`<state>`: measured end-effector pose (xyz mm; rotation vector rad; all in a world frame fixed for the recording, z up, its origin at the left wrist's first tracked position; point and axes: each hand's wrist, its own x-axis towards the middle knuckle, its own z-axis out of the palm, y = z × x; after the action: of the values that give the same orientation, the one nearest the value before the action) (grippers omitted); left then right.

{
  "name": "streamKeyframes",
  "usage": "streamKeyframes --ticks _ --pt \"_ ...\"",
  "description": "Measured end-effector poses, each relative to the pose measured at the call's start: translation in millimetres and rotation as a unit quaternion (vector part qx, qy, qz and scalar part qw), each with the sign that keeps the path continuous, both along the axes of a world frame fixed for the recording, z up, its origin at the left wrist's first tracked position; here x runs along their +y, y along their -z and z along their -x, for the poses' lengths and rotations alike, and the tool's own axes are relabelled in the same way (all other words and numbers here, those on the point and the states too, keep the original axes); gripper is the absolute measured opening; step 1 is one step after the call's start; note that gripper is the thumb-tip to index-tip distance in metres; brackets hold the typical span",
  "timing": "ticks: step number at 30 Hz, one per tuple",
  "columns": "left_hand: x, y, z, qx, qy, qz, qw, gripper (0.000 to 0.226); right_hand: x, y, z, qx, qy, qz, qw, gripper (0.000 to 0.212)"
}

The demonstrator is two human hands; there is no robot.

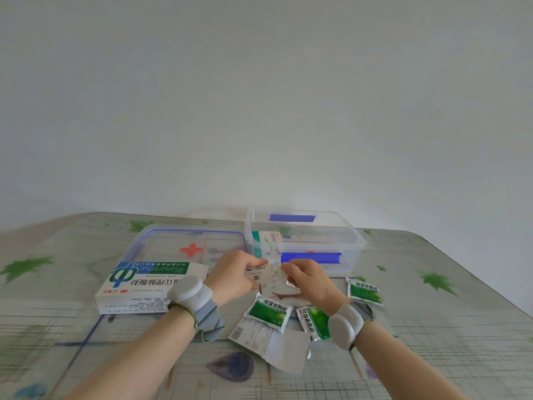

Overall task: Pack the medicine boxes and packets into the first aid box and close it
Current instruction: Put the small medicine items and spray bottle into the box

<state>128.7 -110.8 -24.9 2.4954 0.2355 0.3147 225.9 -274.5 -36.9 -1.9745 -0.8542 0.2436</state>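
Both hands hold one small whitish packet [266, 273] just in front of the clear first aid box [350, 241]. My left hand [235, 277] grips its left edge and my right hand [310, 280] pinches its right edge. The box stands open, with blue clasps and a white-green medicine box [266, 241] upright in its left end. Its clear lid [161, 241] with a red cross lies flat to the left. A large white-green medicine box [138, 287] sits by my left wrist. Three green packets [269, 311] [314, 321] [364, 290] lie near my right wrist.
A white leaflet with a barcode [271, 345] lies under the green packets. The table [432, 327] has a patterned cover with green leaves; its right corner edge runs close by. A plain wall stands behind the table.
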Motion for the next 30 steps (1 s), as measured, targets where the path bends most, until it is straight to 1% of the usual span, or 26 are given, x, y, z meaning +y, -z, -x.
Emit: streamKeyframes --ticks 3,5,8,10,12,14,18,20,22,24,26,28,30 --pt "4.2 -2.0 3.3 -0.013 -0.002 0.012 1.0 0.053 2.3 -2.7 -1.7 0.069 0.022 -0.042 0.997 0.049" --pt "5.1 -4.4 4.3 -0.028 -0.005 0.023 0.999 0.05 1.4 -4.6 -1.2 0.12 0.032 -0.088 0.988 0.047" --pt "5.4 -9.6 3.5 -0.058 -0.017 0.034 0.998 0.038 1.9 -10.2 0.3 0.18 0.038 -0.177 0.967 0.039" --pt "4.8 -14.9 1.4 -0.082 -0.037 0.048 0.995 0.032 3.0 -15.6 -0.4 0.195 0.031 -0.215 0.956 0.029" --pt "4.8 -21.2 -2.1 -0.108 -0.055 0.08 0.989 0.032 4.4 -22.9 -1.8 0.171 0.028 -0.205 0.963 0.023" --pt "2.3 -27.5 -5.3 -0.119 -0.058 0.108 0.985 0.033 6.0 -30.0 -3.0 0.158 0.029 -0.199 0.967 0.026" --pt "-6.3 -40.1 -12.4 -0.106 -0.017 0.2 0.974 0.029 10.8 -45.9 -6.7 0.177 -0.007 -0.226 0.958 0.032" --pt "-9.4 -42.9 -16.9 -0.096 0.002 0.202 0.975 0.029 13.6 -51.5 -10.3 0.188 -0.018 -0.229 0.955 0.032" --pt "-9.5 -40.5 -22.5 -0.092 0.007 0.204 0.975 0.027 16.0 -51.8 -15.7 0.196 -0.021 -0.224 0.954 0.027" --pt "-8.4 -37.4 -26.9 -0.067 0.009 0.205 0.976 0.021 16.3 -49.3 -21.2 0.197 -0.013 -0.213 0.957 0.024" --pt "-4.1 -35.0 -33.4 -0.035 0.01 0.202 0.979 0.02 18.6 -46.0 -29.1 0.194 0.006 -0.197 0.961 0.024" --pt "3.2 -34.8 -40.7 -0.039 -0.019 0.191 0.981 0.027 20.4 -44.5 -39.5 0.193 0.044 -0.19 0.962 0.026" --pt "14.6 -36.1 -51.1 -0.072 -0.069 0.161 0.982 0.026 23.4 -45.5 -55.1 0.196 0.079 -0.193 0.958 0.029"
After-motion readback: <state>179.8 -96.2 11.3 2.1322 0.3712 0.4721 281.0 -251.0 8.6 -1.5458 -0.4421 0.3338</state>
